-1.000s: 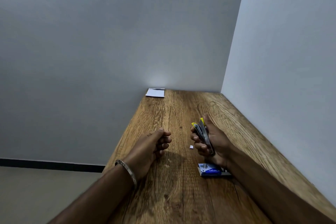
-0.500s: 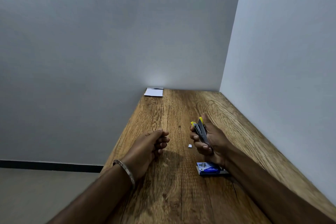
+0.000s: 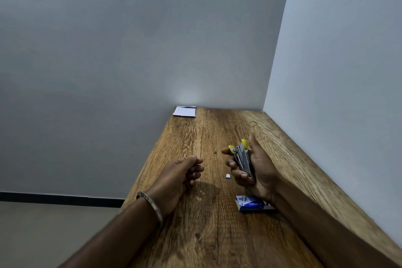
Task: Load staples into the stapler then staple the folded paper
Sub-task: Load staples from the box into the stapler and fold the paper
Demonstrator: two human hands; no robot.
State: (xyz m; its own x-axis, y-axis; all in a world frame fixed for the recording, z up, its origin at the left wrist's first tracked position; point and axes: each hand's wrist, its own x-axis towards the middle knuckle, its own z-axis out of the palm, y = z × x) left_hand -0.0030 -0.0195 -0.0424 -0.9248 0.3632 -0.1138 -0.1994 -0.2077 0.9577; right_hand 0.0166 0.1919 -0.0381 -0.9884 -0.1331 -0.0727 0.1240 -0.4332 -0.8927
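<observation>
A blue cardboard staple box (image 3: 252,203) lies nearest on the brown wooden bench (image 3: 208,235), partly hidden by the right wrist. Above it the right hand (image 3: 254,166) grips the yellow-tipped metal stapler (image 3: 242,156) upright, with a small white scrap (image 3: 227,176) beside it. The left hand (image 3: 178,177) – fingers curled, pinching something small and unclear – hovers opposite. The folded white paper (image 3: 185,111) lies at the far wall.

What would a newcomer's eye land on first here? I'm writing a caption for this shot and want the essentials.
First, the right hand gripping a grey stapler with yellow ends above the middle of the wooden table. Opposite it, the left hand pinches something small, too tiny to identify. After that, the blue staple box beside the right wrist, and the white folded paper at the table's far left corner against the wall.
</observation>
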